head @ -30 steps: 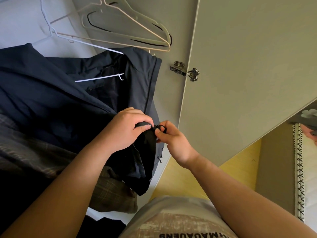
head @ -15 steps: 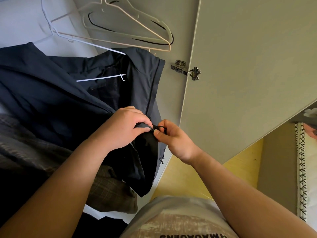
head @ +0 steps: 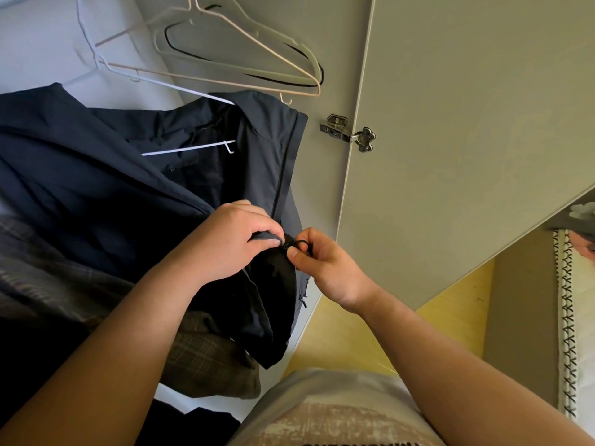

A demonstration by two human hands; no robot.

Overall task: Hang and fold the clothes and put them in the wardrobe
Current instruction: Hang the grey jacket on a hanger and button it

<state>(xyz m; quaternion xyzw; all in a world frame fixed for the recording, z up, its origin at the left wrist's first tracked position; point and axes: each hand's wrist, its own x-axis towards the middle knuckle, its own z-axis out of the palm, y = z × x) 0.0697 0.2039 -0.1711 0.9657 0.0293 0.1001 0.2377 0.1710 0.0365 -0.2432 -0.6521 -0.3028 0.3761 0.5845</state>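
Hanging on a white hanger point(head: 186, 150) inside the wardrobe point(head: 341, 43), navy jacket point(head: 112, 188) runs collar up, hem down. Left hand point(head: 231, 239) grips its front edge; right hand point(head: 325, 265) pinches zipper pull point(head: 299, 243), hands nearly touching.

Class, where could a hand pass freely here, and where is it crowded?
Free: the strip between jacket and door, below the hinge; the yellow floor beside the door. Crowded: left, where jacket overlaps plaid garment, hangers above.

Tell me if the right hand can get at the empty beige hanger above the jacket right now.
Probably, once freed: the right hand pinches the zip pull, but nothing blocks the beige hanger above the jacket.
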